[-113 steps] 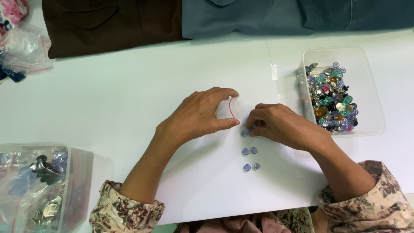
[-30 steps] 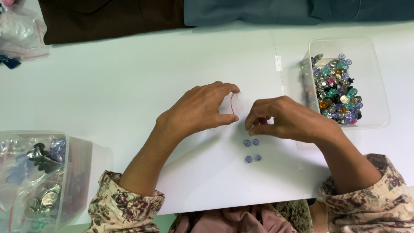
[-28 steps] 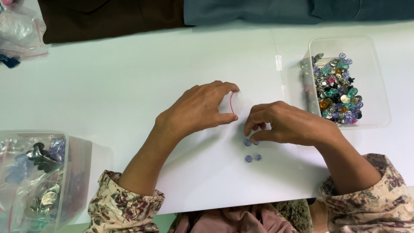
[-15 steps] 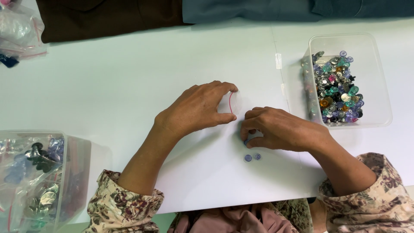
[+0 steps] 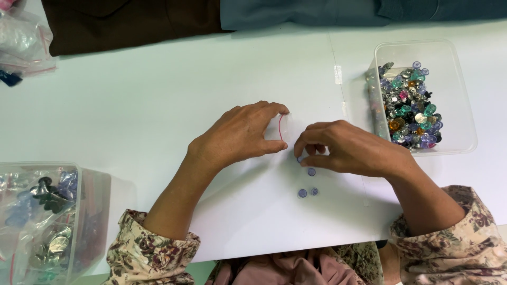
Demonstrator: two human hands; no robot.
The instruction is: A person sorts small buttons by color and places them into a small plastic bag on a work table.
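Now our right hand (image 5: 351,150) pinches a bead (image 5: 300,158); the bag (image 5: 285,129), mouth held by left fingers (image 5: 274,111), lies just up-left.

The right hand (image 5: 348,150) hides whatever its fingertips pinch. The left box (image 5: 45,216) is cut off by the edge, its contents blurred behind plastic.

Open counter (image 5: 158,105) lies left of and beyond both hands. To the right, a clear tub of mixed buttons (image 5: 454,95) stands near the right hand (image 5: 348,148). A second clear tub (image 5: 79,211) blocks the near-left corner. Folded cloth (image 5: 132,21) lines the far edge, and a plastic bag (image 5: 21,42) fills the far-left corner. Three loose lilac buttons (image 5: 307,187) lie just below the right hand.
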